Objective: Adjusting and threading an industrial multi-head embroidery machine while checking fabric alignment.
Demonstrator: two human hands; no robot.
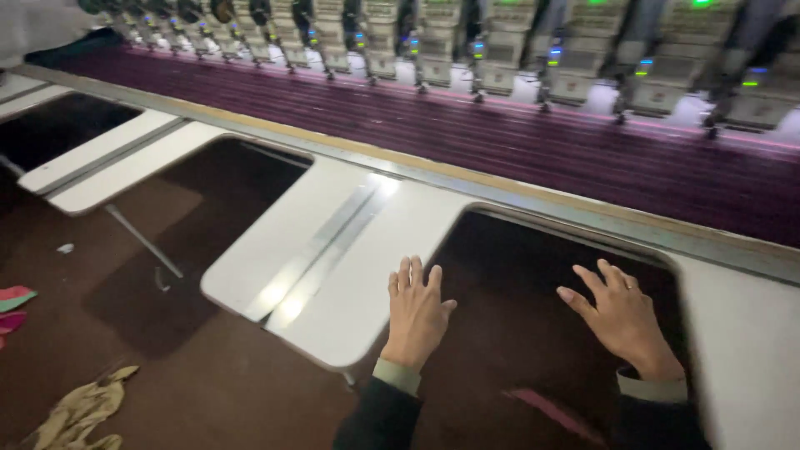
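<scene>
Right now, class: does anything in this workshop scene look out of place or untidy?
Yes. A crumpled tan cloth lies loose on the brown floor at lower left, and pink and green fabric scraps sit at the left edge. The left hand and right hand hover, open, by the white table cutout.

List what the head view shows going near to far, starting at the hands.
Left hand and right hand, both flat and open, at the dark cut-out → white table surface → metal table edge rail → stretched purple fabric → row of grey embroidery machine heads.
</scene>
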